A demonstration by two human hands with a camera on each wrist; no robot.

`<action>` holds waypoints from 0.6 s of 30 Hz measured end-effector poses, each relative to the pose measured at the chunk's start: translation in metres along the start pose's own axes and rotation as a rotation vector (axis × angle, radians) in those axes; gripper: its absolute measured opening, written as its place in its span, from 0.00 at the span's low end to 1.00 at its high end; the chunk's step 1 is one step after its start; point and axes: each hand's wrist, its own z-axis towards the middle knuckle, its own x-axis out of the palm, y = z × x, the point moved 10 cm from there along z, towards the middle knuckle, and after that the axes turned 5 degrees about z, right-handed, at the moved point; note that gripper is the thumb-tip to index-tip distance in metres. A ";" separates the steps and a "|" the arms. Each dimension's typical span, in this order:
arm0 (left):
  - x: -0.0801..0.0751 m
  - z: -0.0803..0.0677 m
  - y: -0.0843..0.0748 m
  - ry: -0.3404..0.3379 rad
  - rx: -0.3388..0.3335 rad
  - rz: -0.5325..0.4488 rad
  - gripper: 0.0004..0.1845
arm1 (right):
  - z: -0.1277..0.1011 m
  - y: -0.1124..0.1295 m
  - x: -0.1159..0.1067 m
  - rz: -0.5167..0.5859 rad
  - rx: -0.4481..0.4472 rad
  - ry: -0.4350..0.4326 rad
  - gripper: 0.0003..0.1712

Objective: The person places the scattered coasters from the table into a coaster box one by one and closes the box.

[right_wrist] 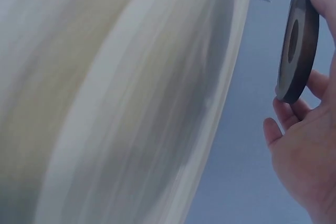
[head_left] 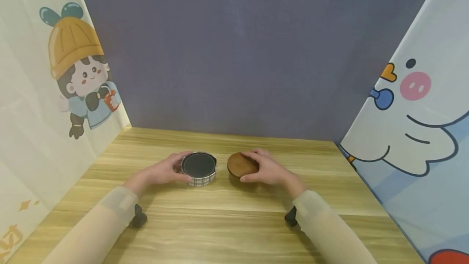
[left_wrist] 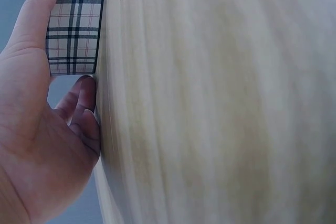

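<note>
A low round box (head_left: pixel 199 166) with a black top and plaid sides stands on the wooden table. My left hand (head_left: pixel 172 169) holds it from the left, thumb on the near side and fingers round the far side. In the left wrist view the plaid side (left_wrist: pixel 76 24) shows by the thumb, its lower edge right at the tabletop. My right hand (head_left: pixel 266 168) grips a round brown wooden disc (head_left: pixel 240 165) by its right edge, thumb in front. The right wrist view shows this disc (right_wrist: pixel 299 45) tilted above the table, with a dark circle on its underside.
Wood-grain tabletop (head_left: pixel 220 223) lies under both hands. A plain grey-blue panel (head_left: pixel 234 52) rises at its back edge. Printed cloths with a cartoon child (head_left: pixel 86 76) on the left and a white cartoon bird (head_left: pixel 421 125) on the right border the sides.
</note>
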 end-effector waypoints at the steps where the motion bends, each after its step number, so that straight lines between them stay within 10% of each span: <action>1: 0.000 0.000 0.000 0.001 0.000 -0.003 0.59 | 0.003 0.002 0.001 -0.002 -0.004 -0.004 0.59; 18: -0.001 -0.002 -0.001 0.012 -0.031 0.032 0.59 | 0.048 0.049 0.035 0.019 -0.091 0.000 0.56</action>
